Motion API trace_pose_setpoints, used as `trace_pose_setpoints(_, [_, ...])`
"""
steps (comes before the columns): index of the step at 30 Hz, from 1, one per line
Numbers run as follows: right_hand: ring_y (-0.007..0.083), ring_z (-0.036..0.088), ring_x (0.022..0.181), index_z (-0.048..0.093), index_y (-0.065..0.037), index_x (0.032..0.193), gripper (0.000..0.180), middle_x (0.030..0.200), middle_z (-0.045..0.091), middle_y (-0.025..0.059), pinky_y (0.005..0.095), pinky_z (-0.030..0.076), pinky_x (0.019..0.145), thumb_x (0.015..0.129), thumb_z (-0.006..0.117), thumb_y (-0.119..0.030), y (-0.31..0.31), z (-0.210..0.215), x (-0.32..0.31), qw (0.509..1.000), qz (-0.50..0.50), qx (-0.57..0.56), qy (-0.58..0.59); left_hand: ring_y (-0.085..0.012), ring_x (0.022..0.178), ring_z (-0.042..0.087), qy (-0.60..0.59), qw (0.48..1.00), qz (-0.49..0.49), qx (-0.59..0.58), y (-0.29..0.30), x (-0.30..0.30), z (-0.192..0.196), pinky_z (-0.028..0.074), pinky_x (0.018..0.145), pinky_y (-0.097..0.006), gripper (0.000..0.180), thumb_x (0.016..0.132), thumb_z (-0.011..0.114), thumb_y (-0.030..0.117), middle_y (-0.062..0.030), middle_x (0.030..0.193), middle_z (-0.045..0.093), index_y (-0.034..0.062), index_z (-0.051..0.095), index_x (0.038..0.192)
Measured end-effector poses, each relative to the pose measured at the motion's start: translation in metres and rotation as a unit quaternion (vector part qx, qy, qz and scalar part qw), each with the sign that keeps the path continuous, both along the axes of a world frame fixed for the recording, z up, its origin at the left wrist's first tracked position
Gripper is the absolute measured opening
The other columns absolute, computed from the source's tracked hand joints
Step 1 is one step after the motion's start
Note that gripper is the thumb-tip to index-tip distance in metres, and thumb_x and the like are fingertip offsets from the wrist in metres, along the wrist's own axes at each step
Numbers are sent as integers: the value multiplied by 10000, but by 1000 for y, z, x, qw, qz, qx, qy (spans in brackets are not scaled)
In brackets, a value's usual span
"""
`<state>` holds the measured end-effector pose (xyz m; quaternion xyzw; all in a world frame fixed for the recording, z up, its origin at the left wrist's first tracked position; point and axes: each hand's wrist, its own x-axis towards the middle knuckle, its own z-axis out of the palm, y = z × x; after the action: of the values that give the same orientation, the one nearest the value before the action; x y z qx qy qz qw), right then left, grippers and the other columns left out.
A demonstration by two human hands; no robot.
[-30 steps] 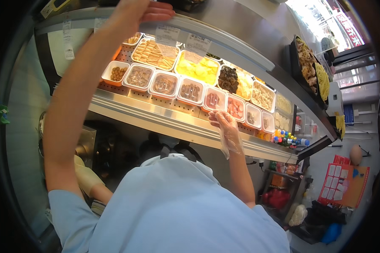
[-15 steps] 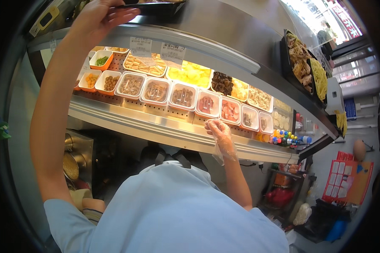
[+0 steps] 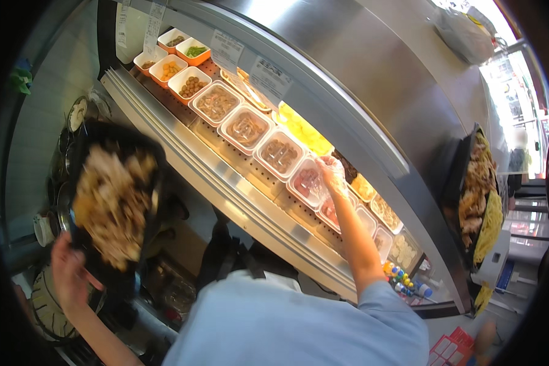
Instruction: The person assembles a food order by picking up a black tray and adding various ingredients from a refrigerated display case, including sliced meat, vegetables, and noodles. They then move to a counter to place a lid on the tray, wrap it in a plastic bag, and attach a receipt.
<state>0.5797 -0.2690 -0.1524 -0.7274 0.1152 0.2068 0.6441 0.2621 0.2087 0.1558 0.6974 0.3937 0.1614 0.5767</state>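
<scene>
Along one edge, my left hand, blurred by motion, grips a black tray at the left. Shredded pale meat, perhaps chicken, fills that tray. My right hand wears a clear plastic glove and reaches into the lit display case. Its fingers are pressed together above a white tub of pinkish slices. Whether anything is between them is hidden. Beside that tub stands another white tub of brown pieces.
Orange-sided tubs fill the case's left end. The case's metal edge runs diagonally before me. At the right, black trays of meat and yellow noodles stand beyond the steel top. Small colored-cap bottles stand at the case's right end.
My left hand has swung from the steel top down to the left with the black tray. My right hand has moved farther into the case, over the tubs. The view has turned.
</scene>
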Motion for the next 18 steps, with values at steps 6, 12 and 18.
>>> trace_pose_setpoints(6, [287,648,956,638,23,1104,680,1020,681,178,385,507,825,764,693,-563,-9,-149,137,858,99,-466,-192,-213,579,661,73,970,-48,-229,-77,19,-146,548,488,-266,351,919,519,74,-170,900,692,-35,496,1252])
trace_pose_setpoints(12, [327,656,984,662,3,1082,671,1037,690,207,401,511,855,711,725,-553,20,-163,173,772,203,-580,-163,-267,672,709,40,901,-203,-381,-119,101,-233,600,574,-316,285,926,495,12,-197,881,692,-41,516,1205])
trace_pose_setpoints(18, [322,639,1034,651,-20,1122,596,1085,675,206,378,496,903,702,751,-431,-28,-145,180,699,222,-660,-162,-214,698,712,-20,855,-271,-441,-143,145,-280,591,608,-281,285,941,436,23,-148,887,688,-41,507,1210])
